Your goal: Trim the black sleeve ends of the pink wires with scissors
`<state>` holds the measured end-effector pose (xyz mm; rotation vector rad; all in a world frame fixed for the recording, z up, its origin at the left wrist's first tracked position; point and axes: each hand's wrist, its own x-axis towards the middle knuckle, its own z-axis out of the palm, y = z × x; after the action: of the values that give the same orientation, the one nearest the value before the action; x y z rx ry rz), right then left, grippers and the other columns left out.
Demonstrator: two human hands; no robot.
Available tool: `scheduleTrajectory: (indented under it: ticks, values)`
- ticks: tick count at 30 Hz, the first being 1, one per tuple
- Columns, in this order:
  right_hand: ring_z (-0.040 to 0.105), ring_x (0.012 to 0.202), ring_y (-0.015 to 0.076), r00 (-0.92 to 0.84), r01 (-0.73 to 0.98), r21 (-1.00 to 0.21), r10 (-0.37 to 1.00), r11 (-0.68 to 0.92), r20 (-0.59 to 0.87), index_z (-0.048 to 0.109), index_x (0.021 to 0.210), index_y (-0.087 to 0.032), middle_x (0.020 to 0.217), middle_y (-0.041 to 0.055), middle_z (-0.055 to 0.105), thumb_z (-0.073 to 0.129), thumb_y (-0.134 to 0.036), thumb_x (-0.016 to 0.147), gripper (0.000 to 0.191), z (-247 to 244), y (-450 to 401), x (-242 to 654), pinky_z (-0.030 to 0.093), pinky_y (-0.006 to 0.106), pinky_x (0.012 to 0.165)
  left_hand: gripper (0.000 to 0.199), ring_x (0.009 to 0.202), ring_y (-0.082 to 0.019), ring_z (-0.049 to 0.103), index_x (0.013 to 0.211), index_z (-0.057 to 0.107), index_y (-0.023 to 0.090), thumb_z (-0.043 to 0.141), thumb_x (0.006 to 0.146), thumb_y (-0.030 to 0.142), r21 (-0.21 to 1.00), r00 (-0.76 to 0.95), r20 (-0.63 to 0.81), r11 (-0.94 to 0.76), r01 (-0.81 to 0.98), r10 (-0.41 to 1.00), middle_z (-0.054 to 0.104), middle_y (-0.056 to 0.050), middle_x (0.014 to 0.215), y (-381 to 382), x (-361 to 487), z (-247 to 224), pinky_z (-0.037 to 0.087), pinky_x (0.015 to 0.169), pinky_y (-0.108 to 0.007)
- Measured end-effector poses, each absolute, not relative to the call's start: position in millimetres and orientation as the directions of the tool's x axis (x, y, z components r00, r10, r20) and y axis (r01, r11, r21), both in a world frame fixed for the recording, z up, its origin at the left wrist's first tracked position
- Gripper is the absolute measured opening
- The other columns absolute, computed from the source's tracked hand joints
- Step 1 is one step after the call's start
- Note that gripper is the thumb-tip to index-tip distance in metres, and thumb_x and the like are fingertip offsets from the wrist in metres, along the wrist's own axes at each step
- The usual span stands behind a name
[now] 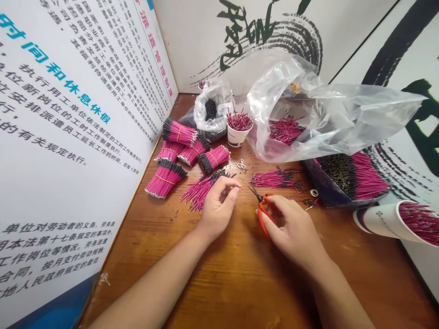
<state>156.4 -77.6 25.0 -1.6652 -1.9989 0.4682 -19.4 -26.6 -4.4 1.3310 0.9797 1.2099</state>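
My left hand [219,208] is closed in a pinch, thumb against forefinger. Whatever sits at its fingertips is too small to make out. In my right hand [291,224] is a pair of small scissors [263,206] with orange handles. Their dark, pointed blades aim at my left fingertips but stay apart from them. Behind my left hand lies a loose heap of pink wires [196,192] with black ends. Another flat pile of pink wires [274,178] lies just beyond the scissors.
Banded wire bundles [164,180] stack at the left. Behind are a paper cup [237,137] of wires, a bag with black pieces [212,109] and a large clear bag [308,132]. On the right are a dark box [334,189] of wires and a tilted cup [380,219]. Rubber bands [241,163] lie mid-table.
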Motion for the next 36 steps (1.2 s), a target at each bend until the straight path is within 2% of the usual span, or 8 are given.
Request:
scheduleTrajectory:
  ticks: [3, 8, 11, 21, 36]
  values:
    - [0.052, 0.064, 0.0187, -0.173, 0.811, -0.535, 0.971, 0.236, 0.166, 0.06, 0.091, -0.019, 0.071, 0.0023, 0.064, 0.054, -0.032, 0.092, 0.015, 27.5, -78.4, 154.0, 0.039, 0.032, 0.064, 0.01, 0.062, -0.009, 0.047, 0.092, 0.059, 0.018, 0.054, 0.094, 0.026, 0.986, 0.151, 0.157, -0.147, -0.075, 0.976, 0.053, 0.0, 0.079, -25.7, -20.1, -5.7, 0.04, 0.057, -0.022]
    - [0.053, 0.071, 0.0204, -0.201, 0.804, -0.509, 0.946, 0.308, 0.256, 0.064, 0.099, -0.02, 0.082, 0.0035, 0.071, 0.056, -0.031, 0.094, 0.014, 22.7, -79.0, 155.9, 0.041, 0.034, 0.07, 0.012, 0.068, -0.011, 0.05, 0.092, 0.062, 0.019, 0.052, 0.096, 0.026, 0.987, 0.147, 0.161, -0.154, -0.054, 0.976, 0.056, -0.002, 0.085, -25.7, -21.2, -5.4, 0.04, 0.06, -0.024]
    - [0.054, 0.072, 0.0203, -0.198, 0.801, -0.505, 0.938, 0.322, 0.283, 0.065, 0.099, -0.019, 0.082, 0.0034, 0.072, 0.058, -0.029, 0.094, 0.013, 21.0, -78.7, 157.6, 0.043, 0.035, 0.073, 0.013, 0.07, -0.012, 0.051, 0.091, 0.061, 0.019, 0.052, 0.096, 0.026, 0.989, 0.139, 0.144, -0.139, -0.049, 0.98, 0.056, -0.002, 0.084, -25.5, -21.1, -3.4, 0.041, 0.062, -0.025]
    - [0.06, 0.073, 0.0208, -0.196, 0.8, -0.501, 0.933, 0.329, 0.301, 0.068, 0.095, -0.017, 0.079, 0.0058, 0.071, 0.059, -0.029, 0.092, 0.015, 23.6, -78.1, 154.9, 0.047, 0.034, 0.072, 0.015, 0.076, -0.013, 0.053, 0.091, 0.062, 0.018, 0.051, 0.096, 0.026, 0.988, 0.143, 0.153, -0.151, -0.028, 0.978, 0.058, -0.003, 0.087, -25.2, -21.2, -4.2, 0.041, 0.064, -0.025]
    - [0.06, 0.072, 0.0203, -0.189, 0.797, -0.513, 0.938, 0.32, 0.291, 0.068, 0.095, -0.018, 0.078, 0.005, 0.071, 0.058, -0.03, 0.093, 0.015, 22.3, -77.9, 154.9, 0.047, 0.034, 0.071, 0.017, 0.08, -0.014, 0.054, 0.09, 0.061, 0.019, 0.048, 0.098, 0.026, 0.983, 0.163, 0.177, -0.183, 0.025, 0.971, 0.058, -0.003, 0.09, -25.1, -22.7, -3.3, 0.041, 0.068, -0.026]
